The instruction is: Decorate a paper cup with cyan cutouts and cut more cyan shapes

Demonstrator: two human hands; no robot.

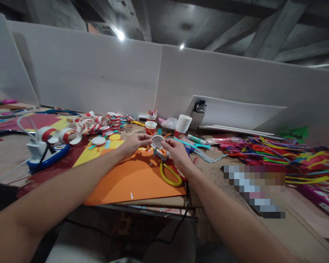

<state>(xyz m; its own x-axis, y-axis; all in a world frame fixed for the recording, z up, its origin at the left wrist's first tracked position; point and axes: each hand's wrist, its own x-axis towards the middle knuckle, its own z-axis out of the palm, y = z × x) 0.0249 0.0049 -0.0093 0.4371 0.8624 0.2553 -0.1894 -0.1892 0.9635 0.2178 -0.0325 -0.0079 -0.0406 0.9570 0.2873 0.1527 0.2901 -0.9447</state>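
Above an orange paper sheet (120, 186), both hands hold a small white disc (157, 142) that looks like a paper cup bottom, with orange and teal paper strips sticking out around its rim. My left hand (135, 143) pinches its left side. On the right edge, the thumb and fingers of my right hand (176, 151) are closed on it. Scissors (171, 177) with yellow and red handles lie beneath my right hand, partly covered by it. Behind the disc stands a red and white paper cup (151, 128).
Cut red and white cup rings (90, 122) pile up at the left, near a blue power strip (50, 157). Stacked paper cups (182, 126) and a bottle (197, 117) stand at the back. Colourful pipe cleaners (285, 149) spread across the right. White boards (98, 73) wall off the rear.
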